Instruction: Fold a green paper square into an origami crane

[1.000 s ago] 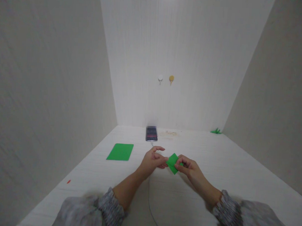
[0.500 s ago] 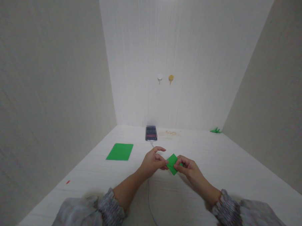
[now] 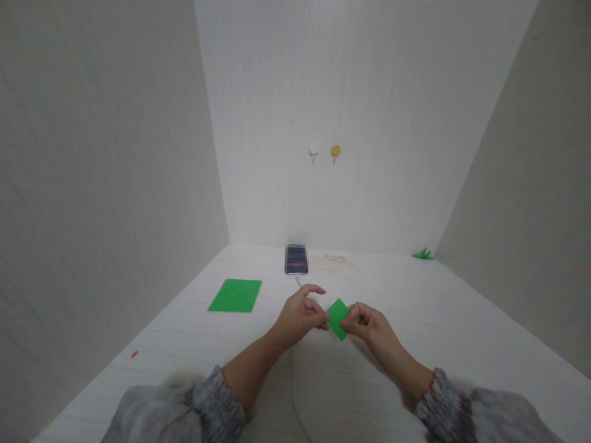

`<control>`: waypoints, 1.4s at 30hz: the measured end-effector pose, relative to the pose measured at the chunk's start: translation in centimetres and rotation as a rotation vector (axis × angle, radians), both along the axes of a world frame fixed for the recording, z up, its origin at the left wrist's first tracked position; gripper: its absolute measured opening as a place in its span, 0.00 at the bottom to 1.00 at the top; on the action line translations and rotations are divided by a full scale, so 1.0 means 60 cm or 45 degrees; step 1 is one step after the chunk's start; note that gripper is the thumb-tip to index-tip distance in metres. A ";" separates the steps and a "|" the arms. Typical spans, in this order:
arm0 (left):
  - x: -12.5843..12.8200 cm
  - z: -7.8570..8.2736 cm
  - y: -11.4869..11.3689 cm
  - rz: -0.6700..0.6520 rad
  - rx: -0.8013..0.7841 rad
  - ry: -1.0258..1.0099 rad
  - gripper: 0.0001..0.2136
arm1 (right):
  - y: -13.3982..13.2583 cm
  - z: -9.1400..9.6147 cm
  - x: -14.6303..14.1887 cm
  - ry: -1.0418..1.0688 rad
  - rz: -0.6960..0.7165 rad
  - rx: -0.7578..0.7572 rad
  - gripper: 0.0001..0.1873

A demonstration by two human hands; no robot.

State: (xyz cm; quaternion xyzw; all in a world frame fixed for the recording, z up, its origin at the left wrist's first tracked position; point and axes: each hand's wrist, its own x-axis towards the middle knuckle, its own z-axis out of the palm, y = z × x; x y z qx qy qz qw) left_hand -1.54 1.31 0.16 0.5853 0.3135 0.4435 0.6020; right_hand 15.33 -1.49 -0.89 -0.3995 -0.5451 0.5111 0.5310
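Between my two hands is a small folded piece of green paper [image 3: 337, 318], held up as a diamond above the table. My left hand [image 3: 301, 316] pinches its left corner between thumb and fingers, with the index finger raised and curved away. At the right corner, my right hand [image 3: 369, 324] grips the paper with its thumb on the near face. Part of the right side is covered by those fingers. A flat green sheet of paper [image 3: 235, 295] lies on the table to the left of my hands.
A phone [image 3: 296, 259] stands near the back wall, its white cable [image 3: 294, 394] running beneath my hands. A folded green paper shape [image 3: 423, 254] sits in the back right corner. A small orange scrap [image 3: 134, 354] lies at left. Two hooks, white [image 3: 313, 150] and yellow [image 3: 336, 151], are on the wall.
Both hands keep their hold on the folded green paper. The right fingers have shifted very slightly at its corner; the view has tilted a little.
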 end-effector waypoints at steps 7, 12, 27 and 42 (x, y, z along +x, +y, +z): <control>0.000 -0.020 0.005 -0.126 0.008 0.065 0.24 | 0.002 -0.005 -0.002 0.070 0.109 -0.013 0.18; 0.002 -0.019 0.001 -0.201 -0.005 0.044 0.26 | 0.002 -0.009 -0.003 0.090 0.139 -0.033 0.19; -0.009 -0.008 0.003 -0.247 -0.099 0.011 0.25 | 0.001 -0.001 -0.001 0.103 0.142 -0.079 0.23; -0.034 -0.007 0.011 -0.032 -0.113 -0.011 0.23 | -0.001 0.005 -0.002 0.128 0.018 -0.065 0.21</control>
